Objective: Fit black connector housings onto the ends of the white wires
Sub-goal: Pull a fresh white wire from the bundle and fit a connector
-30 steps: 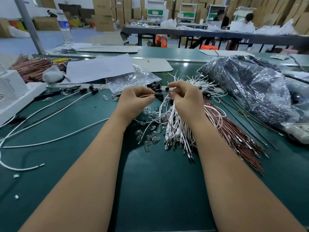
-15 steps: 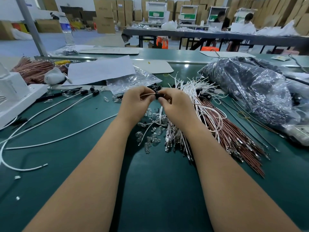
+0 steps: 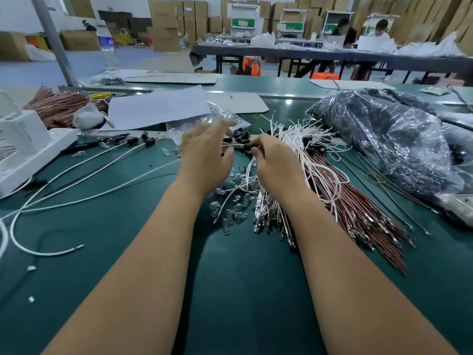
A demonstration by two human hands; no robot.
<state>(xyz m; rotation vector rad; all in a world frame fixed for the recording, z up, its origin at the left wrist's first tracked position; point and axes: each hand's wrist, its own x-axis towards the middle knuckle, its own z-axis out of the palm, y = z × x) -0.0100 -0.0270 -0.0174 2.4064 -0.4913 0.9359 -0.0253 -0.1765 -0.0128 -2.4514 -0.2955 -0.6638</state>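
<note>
Green bench mat [image 3: 243, 290] had wide bare room near the front edge, between the forearms. Crinkled plastic bag [image 3: 384, 139] crowded the right side; white box [image 3: 23, 147] sat at the left edge. Bundle of white wires [image 3: 294, 142] lay centre-right over brown wires [image 3: 358, 211], fanned toward the far edge. Left hand [image 3: 204, 157] hovered with fingers spread and blurred, nothing visibly held. Right hand [image 3: 276, 162] pinched a black connector housing [image 3: 247, 146] on a wire end. Loose black housings [image 3: 240, 135] sat just behind the fingertips.
</note>
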